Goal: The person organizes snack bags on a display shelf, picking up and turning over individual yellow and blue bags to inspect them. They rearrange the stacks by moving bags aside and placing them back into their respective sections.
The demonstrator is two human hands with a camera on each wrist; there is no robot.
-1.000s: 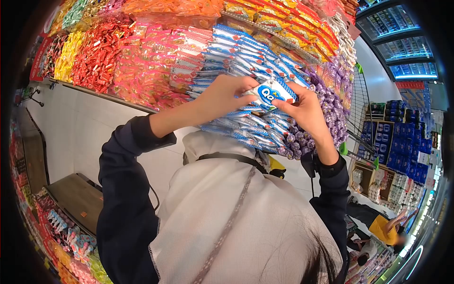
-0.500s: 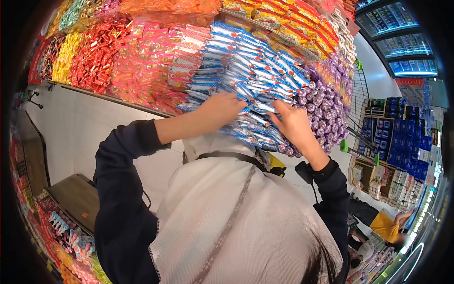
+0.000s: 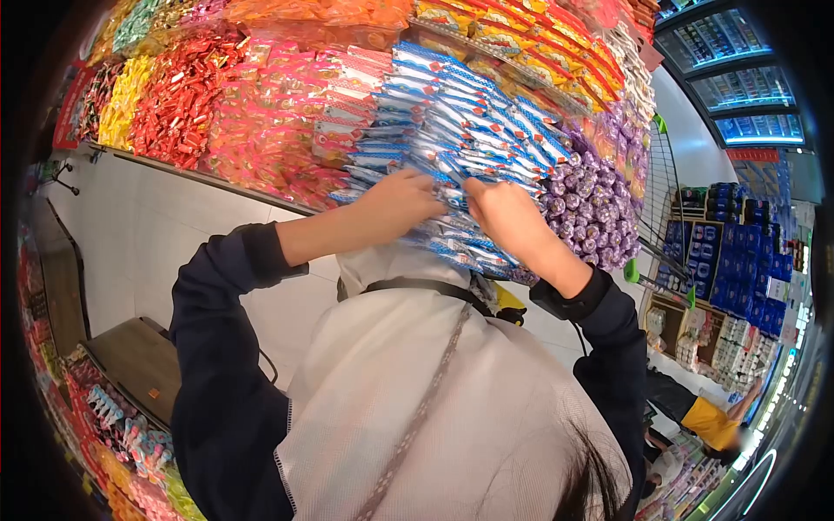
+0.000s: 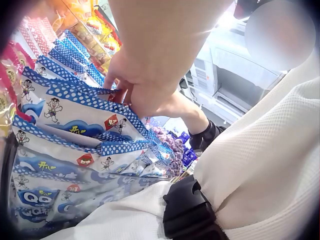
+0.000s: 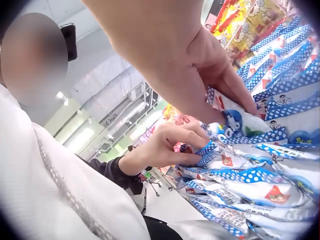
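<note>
Rows of blue-and-white packets [image 3: 486,130] with dotted edges stand packed in the display, and both hands are in among them. My left hand [image 3: 401,207] pinches a packet's dotted edge between thumb and fingers, as the right wrist view shows at the left hand [image 5: 172,145]. Beside it, my right hand [image 5: 200,65] has a white packet with a blue logo [image 5: 240,124] between its thumb and fingers, low among the others. From the head view, the right hand [image 3: 512,217] covers most of that packet.
Purple-wrapped sweets [image 3: 595,208] border the packets on the right, pink bags [image 3: 269,122] on the left, yellow-and-red bags [image 3: 521,39] behind. A black wire rack [image 3: 665,191] stands at the right. Another person in a yellow top [image 3: 708,421] is at the lower right.
The QQ packet held up between both hands a second ago is down among the rows. My right hand has moved left, closer to the left hand, which has shifted slightly down and left since then.
</note>
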